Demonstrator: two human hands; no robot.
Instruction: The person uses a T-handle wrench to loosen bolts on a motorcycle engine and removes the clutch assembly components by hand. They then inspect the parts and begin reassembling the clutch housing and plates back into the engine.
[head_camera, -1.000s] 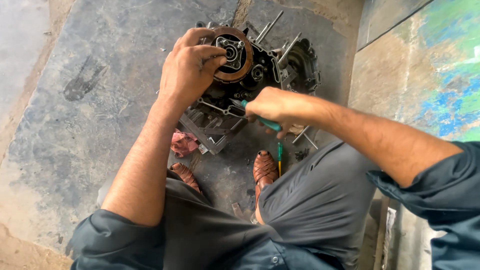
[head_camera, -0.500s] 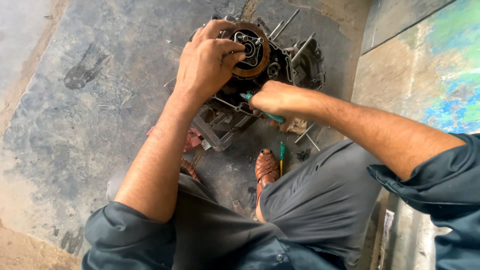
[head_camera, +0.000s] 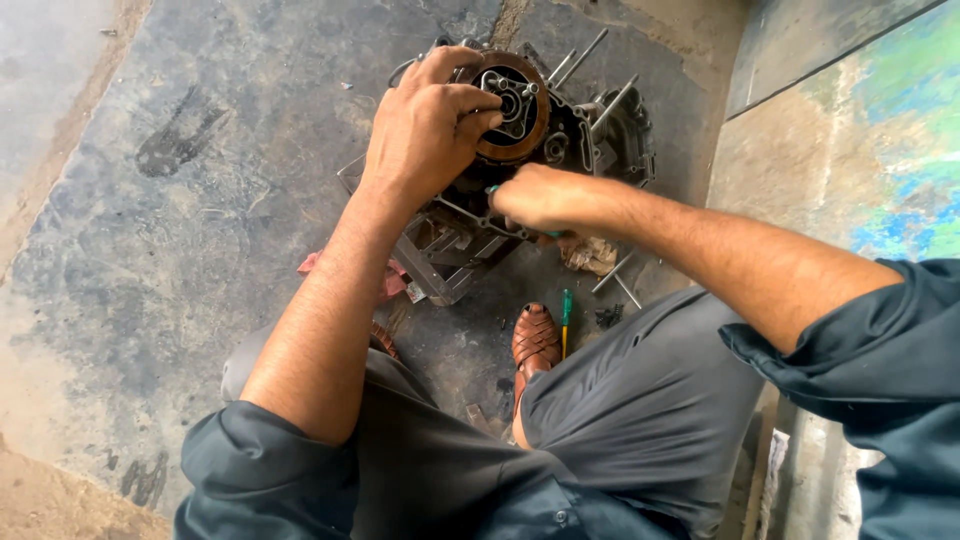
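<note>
Nearest, squatting over a dark oil-stained concrete floor (head_camera: 200, 250), with a brown woven leather sandal (head_camera: 536, 338) planted beside a loose green-handled screwdriver (head_camera: 565, 318) and a crumpled pink rag (head_camera: 388, 282) off to the left.

Farther out, right hand (head_camera: 538, 197) closed in a fist around a second green-handled tool whose tip is hidden, now drawn in tight against the lower edge of the grimy grey metal engine crankcase (head_camera: 600, 140), where half a second ago it sat lower and farther out.

Farthest, left hand (head_camera: 428, 125) draped over the round brown clutch assembly (head_camera: 512, 105) seated in the crankcase, fingers curled onto its rim and hub, gripping as before.

Likely steadying the clutch while working the tool in beneath it; nothing lifted free yet.
</note>
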